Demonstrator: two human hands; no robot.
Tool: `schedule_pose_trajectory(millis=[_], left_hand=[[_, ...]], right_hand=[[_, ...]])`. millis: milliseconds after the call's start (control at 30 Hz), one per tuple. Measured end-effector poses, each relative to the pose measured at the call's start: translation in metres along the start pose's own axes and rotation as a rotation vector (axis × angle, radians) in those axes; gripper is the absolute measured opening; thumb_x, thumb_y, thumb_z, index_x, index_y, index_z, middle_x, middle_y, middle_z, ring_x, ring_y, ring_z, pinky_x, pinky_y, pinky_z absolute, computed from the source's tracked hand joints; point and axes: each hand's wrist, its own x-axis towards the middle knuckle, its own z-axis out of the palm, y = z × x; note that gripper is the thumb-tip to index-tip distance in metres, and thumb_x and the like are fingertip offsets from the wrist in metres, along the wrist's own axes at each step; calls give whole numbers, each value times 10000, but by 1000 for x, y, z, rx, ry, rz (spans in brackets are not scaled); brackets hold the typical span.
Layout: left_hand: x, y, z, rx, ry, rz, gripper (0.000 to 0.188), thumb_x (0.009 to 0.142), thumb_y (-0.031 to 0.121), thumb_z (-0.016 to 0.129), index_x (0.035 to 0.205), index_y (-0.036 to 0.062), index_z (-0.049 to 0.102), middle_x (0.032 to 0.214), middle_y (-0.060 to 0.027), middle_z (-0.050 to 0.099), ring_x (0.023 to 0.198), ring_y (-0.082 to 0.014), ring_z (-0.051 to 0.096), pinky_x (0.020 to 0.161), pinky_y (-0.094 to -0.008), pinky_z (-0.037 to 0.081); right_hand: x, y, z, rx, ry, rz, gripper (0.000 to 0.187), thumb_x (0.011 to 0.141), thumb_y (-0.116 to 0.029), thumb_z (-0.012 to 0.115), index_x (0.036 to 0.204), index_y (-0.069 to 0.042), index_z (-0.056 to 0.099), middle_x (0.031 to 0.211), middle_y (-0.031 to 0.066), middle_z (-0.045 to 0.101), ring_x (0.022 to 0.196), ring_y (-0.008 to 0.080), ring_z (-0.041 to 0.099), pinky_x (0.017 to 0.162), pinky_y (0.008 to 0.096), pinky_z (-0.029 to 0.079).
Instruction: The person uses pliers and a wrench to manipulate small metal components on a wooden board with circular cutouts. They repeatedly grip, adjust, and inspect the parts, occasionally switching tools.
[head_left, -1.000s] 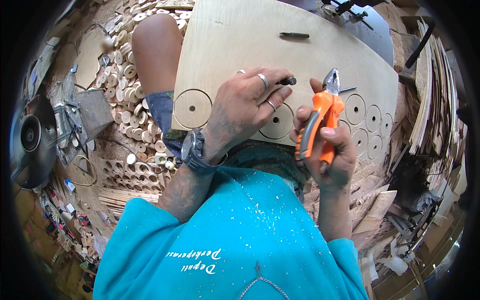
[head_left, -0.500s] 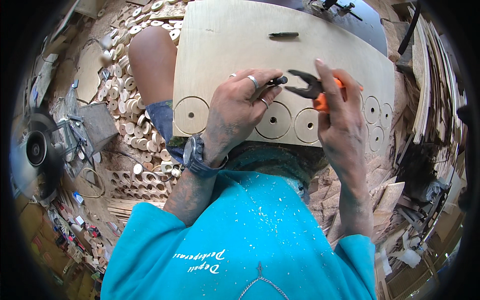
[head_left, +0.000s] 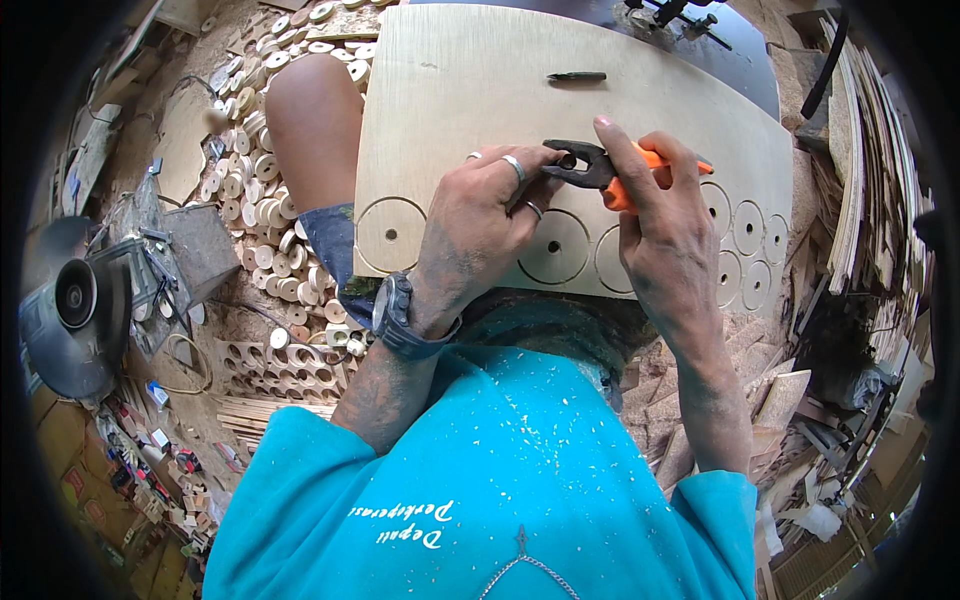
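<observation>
My left hand (head_left: pixel 468 228) pinches a small dark cylindrical piece (head_left: pixel 567 161) between thumb and fingers, above a pale plywood board (head_left: pixel 470 105). Most of that piece is hidden by the fingers and the tool, so its kind is not plain. Wrapped round orange-handled pliers (head_left: pixel 598 172), my right hand (head_left: pixel 672 240) has the black jaws at the piece's end. Whether the jaws grip it tightly I cannot tell. A short dark pointed bit (head_left: pixel 577 77) lies farther back on the board. Round grooves with centre holes, such as this cut circle (head_left: pixel 553 272), line the near edge.
Heaps of small wooden discs (head_left: pixel 268 205) lie on the floor at left. Beyond them stands a dark fan-like machine (head_left: pixel 75 297). Stacked thin wood strips (head_left: pixel 865 170) fill the right side. A dark metal clamp-like fitting (head_left: pixel 690 22) sits behind the board.
The pliers have moved left, and their jaws now surround the end of the dark piece. My left hand stays nearly in place, still pinching. The view has shifted slightly.
</observation>
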Motion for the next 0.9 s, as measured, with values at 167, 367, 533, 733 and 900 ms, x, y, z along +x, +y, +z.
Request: schedule_pose_trajectory(millis=[167,367,533,733,900], left_hand=[[0,0,-1,-12,-26,-39,221,896,-25,640,1114,-14,676,1009,-138,708,881,-197,710,760,-300,567],[1,-1,1,-45,-12,-36,208,906,-10,638,1110,-14,676,990,-142,701,882,-187,704,757,-293,558],[1,0,-3,-6,-38,-15,196,918,11,642,1110,-15,671,965,-140,695,891,-174,692,740,-289,544],[-2,-3,2,-62,5,-66,196,873,26,648,1067,8,673,942,-178,702,862,-289,682,767,-367,543],[16,4,-25,-404,-22,-156,284,954,27,580,1233,21,636,1086,-100,704,998,-184,673,868,-288,542]], right_hand=[[3,2,-4,-166,-15,-43,694,842,-32,656,1432,-358,494,1189,63,499,906,203,588,745,357,525],[6,5,-8,-228,17,-69,682,836,-66,669,1425,-367,506,1161,34,521,946,200,568,758,365,444],[5,4,-9,-279,29,-95,682,817,-89,693,1416,-363,519,1112,16,541,929,190,544,768,373,415],[5,5,-9,-344,10,-147,638,797,-112,718,1374,-319,543,1052,29,532,903,215,530,803,406,407],[8,6,-6,-85,-77,-74,515,797,-122,721,1274,-240,568,968,63,502,889,243,536,786,411,415]])
